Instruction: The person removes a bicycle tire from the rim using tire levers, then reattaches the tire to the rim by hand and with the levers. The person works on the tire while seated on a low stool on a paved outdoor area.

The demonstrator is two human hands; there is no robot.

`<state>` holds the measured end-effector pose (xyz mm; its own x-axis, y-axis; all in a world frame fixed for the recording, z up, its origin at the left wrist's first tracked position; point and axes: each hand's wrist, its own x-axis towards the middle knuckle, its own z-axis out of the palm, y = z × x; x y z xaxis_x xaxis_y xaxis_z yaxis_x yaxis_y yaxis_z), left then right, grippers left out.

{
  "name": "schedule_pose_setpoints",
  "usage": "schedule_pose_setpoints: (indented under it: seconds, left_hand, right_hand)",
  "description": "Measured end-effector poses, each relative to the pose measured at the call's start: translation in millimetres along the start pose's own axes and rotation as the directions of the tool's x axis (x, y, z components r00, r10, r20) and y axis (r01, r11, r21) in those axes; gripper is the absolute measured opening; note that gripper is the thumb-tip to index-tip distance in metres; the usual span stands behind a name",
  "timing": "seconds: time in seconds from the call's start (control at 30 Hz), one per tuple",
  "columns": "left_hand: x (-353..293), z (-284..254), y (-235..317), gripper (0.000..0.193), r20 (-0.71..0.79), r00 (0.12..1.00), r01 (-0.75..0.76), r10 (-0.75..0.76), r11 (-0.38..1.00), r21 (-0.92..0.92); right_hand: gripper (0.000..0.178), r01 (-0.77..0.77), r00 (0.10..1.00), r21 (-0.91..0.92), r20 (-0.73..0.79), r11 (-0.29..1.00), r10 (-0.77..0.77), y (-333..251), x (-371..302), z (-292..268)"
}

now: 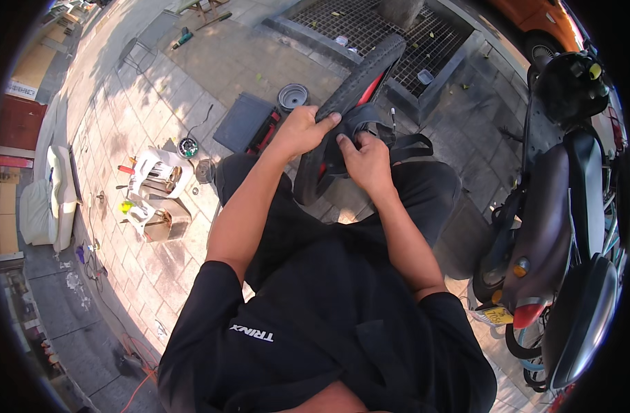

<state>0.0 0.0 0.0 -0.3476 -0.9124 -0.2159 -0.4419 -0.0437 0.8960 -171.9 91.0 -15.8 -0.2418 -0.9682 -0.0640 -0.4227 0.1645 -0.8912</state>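
The tire (359, 86) ran from six toward one o'clock; the left hand (302, 131) gripped its edge, the right hand (366, 164) pinched the inner tube (370, 120) beside it.

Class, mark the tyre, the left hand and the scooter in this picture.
tyre (370, 69), head view, upper tread.
left hand (302, 129), head view, back of hand.
scooter (556, 206), head view, dark body panel.

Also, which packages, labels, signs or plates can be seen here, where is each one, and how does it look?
Number plate: low on the parked scooter at right, small yellow rectangle with dark marks.
Sign board: far left edge, flat white strip.
Cardboard box: on the paving left of the person, brown, open.
Shirt print: on the black shirt, small white lettering.
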Motion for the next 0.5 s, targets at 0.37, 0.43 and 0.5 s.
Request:
schedule_pose_setpoints:
  seconds: [0.37,0.43,0.5]
  left_hand:
    - [-5.1,-7.1,22.3,0.045,0.106,0.991,0.092,-0.082,0.991,-0.095]
    - [-2.0,-7.8,18.1,0.038,0.123,0.985,0.145,-0.123,0.971,-0.191]
    - [0.1,-5.8,12.4,0.036,0.141,0.974,0.208,-0.178,0.948,-0.241]
  right_hand:
    - [0.034,-0.258,0.966,0.329,0.083,0.908,0.244,-21.9,7.3,-1.0]
    - [0.034,-0.286,0.958,0.409,0.126,0.867,0.256,-13.9,5.4,4.5]
    - [0.036,-0.409,0.913,0.491,0.233,0.769,0.336,-9.2,-2.0,5.8]
